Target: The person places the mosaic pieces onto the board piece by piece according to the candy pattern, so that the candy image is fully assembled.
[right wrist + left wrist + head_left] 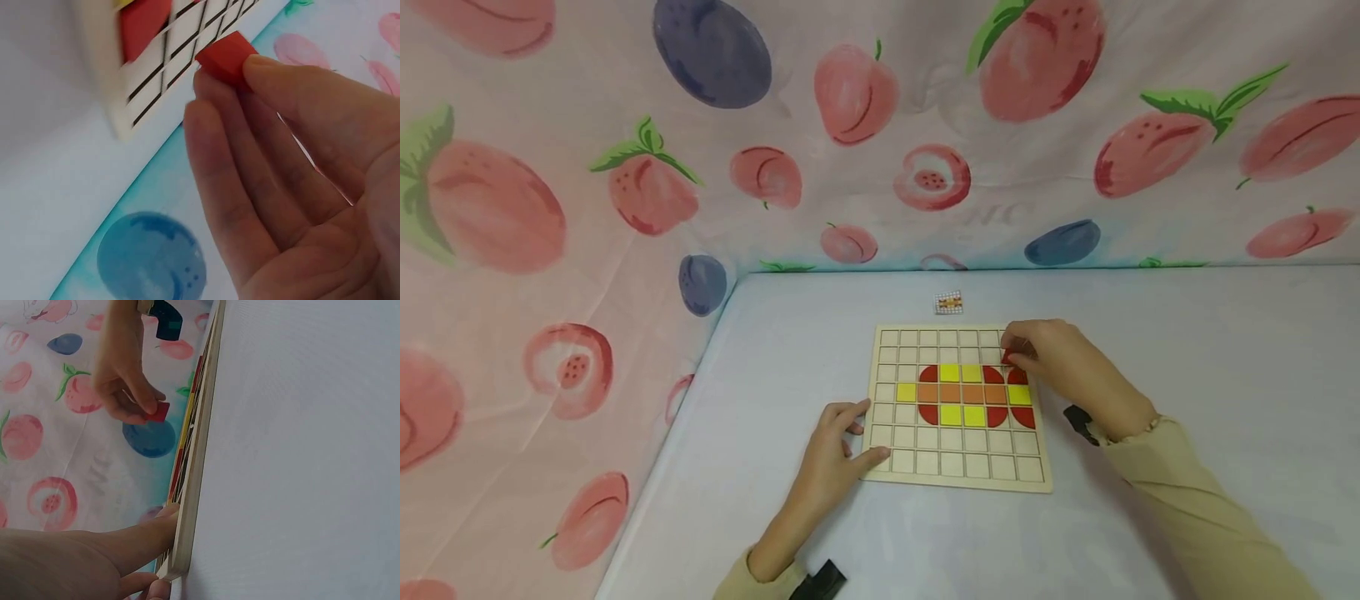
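Note:
A red tile (228, 59) is pinched between the thumb and fingertips of my right hand (1063, 358), just over the board's right side in the head view. The wooden grid board (955, 482) lies flat, with yellow squares (950, 414), orange squares (950, 392) and curved red tiles (928, 414) set in its middle rows. My left hand (831, 454) is at the board's near left corner. Its thumb rests on the board and its fingers touch the left edge; in the left wrist view, the thumb (159, 528) partly hides that corner.
A small picture card (948, 302) with a coloured grid pattern lies beyond the board's far edge. The pale tabletop (760, 367) meets a fruit-printed cloth (775, 225) at the back and on the left. Dark straps (1080, 423) sit at both wrists.

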Available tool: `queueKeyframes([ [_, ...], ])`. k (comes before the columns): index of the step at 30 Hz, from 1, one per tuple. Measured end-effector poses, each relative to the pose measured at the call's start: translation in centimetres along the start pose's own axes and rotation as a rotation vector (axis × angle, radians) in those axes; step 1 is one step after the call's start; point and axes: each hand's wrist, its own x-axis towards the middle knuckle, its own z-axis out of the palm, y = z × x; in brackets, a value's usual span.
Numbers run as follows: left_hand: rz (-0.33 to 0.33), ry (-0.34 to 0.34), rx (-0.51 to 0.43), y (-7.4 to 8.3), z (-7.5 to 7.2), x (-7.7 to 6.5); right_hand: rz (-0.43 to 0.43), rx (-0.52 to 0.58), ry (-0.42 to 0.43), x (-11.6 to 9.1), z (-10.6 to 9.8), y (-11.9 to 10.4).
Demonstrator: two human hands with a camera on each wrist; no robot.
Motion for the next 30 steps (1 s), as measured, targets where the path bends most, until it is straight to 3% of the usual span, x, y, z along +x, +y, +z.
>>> queueKeyframes([
  [30, 0.009, 0.006, -0.001, -0.1, 0.1, 0.0, -0.144, 0.055, -0.055, 4.0, 3.6, -5.6],
])
